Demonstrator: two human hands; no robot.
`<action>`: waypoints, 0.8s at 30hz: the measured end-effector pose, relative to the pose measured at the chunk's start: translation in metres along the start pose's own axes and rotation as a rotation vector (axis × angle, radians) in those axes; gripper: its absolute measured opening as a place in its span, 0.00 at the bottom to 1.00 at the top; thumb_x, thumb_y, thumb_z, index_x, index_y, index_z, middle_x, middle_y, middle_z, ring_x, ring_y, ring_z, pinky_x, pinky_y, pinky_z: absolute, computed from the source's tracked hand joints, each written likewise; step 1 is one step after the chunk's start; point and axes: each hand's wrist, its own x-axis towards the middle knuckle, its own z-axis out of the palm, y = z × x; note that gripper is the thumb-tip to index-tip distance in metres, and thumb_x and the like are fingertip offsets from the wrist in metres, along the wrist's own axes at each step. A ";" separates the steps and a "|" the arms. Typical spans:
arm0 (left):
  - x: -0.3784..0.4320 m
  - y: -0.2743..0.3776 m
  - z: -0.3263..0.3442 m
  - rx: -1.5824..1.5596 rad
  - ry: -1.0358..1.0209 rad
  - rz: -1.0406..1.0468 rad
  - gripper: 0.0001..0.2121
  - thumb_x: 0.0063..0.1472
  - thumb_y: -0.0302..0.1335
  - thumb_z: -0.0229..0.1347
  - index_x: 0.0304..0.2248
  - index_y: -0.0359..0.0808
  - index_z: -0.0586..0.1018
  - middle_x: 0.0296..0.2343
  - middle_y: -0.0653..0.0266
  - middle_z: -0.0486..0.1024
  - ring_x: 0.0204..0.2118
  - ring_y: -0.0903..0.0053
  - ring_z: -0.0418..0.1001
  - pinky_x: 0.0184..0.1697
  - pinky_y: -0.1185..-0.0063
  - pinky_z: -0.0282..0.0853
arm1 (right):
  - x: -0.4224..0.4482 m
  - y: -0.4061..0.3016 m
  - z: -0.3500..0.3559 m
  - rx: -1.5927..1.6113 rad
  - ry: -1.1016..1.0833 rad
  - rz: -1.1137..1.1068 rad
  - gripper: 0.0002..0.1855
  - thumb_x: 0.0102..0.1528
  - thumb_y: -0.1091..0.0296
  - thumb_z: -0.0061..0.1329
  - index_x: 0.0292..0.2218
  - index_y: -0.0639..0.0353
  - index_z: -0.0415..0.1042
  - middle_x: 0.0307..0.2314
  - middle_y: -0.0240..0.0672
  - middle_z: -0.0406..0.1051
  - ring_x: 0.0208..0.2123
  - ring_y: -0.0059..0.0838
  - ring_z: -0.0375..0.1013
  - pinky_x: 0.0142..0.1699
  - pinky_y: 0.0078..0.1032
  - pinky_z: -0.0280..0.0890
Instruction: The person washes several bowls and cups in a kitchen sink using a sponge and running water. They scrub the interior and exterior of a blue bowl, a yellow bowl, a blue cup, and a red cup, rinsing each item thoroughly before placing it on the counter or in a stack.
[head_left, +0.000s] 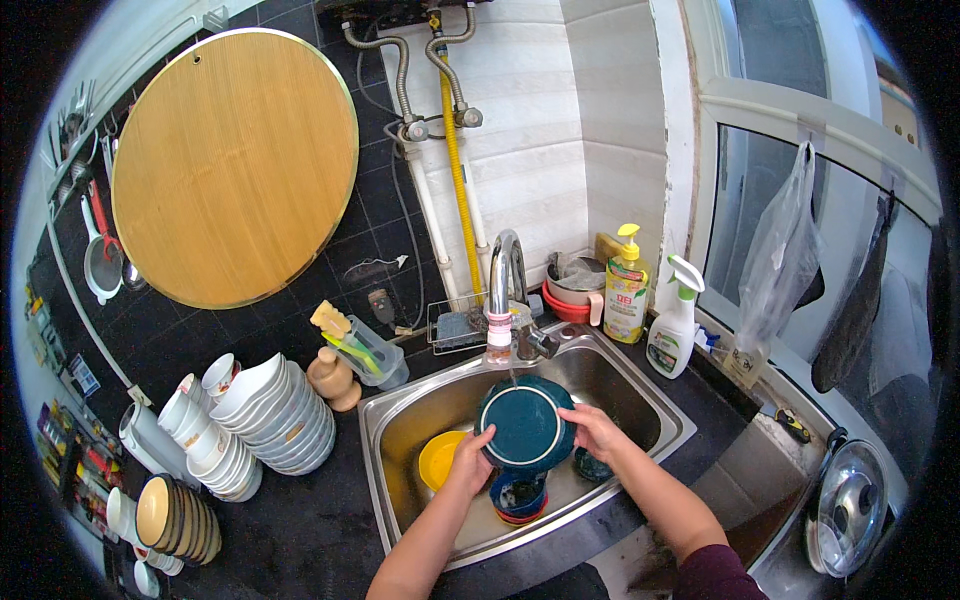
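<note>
Both of my hands hold a dark teal plate (527, 426) bottom side up under the chrome faucet (510, 277). My left hand (472, 461) grips its left rim, thumb on the underside; my right hand (589, 431) grips the right rim. A thin stream of water seems to fall onto the plate's far edge. The plate is above a stainless steel sink (397, 517). In the basin lie a yellow bowl (440, 459), a blue bowl (519, 493) stacked on red and yellow ones, and a dark teal dish (592, 465) partly behind my right wrist.
Left of the sink stand stacked white bowls (281, 420) and tan bowls (176, 521). A wooden jar (334, 381) and a clear brush holder (375, 356) are behind. To the right are a yellow pump bottle (627, 289), a white spray bottle (673, 322) and a glass lid (847, 510).
</note>
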 end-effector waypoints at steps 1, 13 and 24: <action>-0.001 0.002 -0.008 -0.027 0.014 0.006 0.19 0.53 0.31 0.54 0.42 0.30 0.65 0.38 0.58 0.71 0.38 0.71 0.71 0.42 0.75 0.67 | -0.009 -0.010 0.020 0.025 -0.003 0.019 0.13 0.51 0.65 0.47 0.36 0.62 0.65 0.28 0.32 0.71 0.25 0.19 0.72 0.28 0.17 0.70; 0.010 0.016 -0.032 -0.031 0.130 -0.022 0.21 0.57 0.41 0.47 0.45 0.37 0.67 0.42 0.61 0.69 0.44 0.69 0.67 0.47 0.70 0.63 | 0.017 -0.015 0.047 0.111 -0.218 0.035 0.16 0.56 0.66 0.38 0.44 0.66 0.61 0.34 0.37 0.70 0.33 0.27 0.72 0.39 0.27 0.69; 0.077 0.011 -0.046 0.329 0.278 0.040 0.20 0.60 0.42 0.42 0.42 0.34 0.70 0.40 0.59 0.70 0.40 0.71 0.69 0.43 0.75 0.64 | 0.055 -0.002 0.063 0.154 -0.080 -0.047 0.11 0.51 0.71 0.47 0.37 0.63 0.64 0.31 0.37 0.71 0.30 0.29 0.73 0.36 0.27 0.71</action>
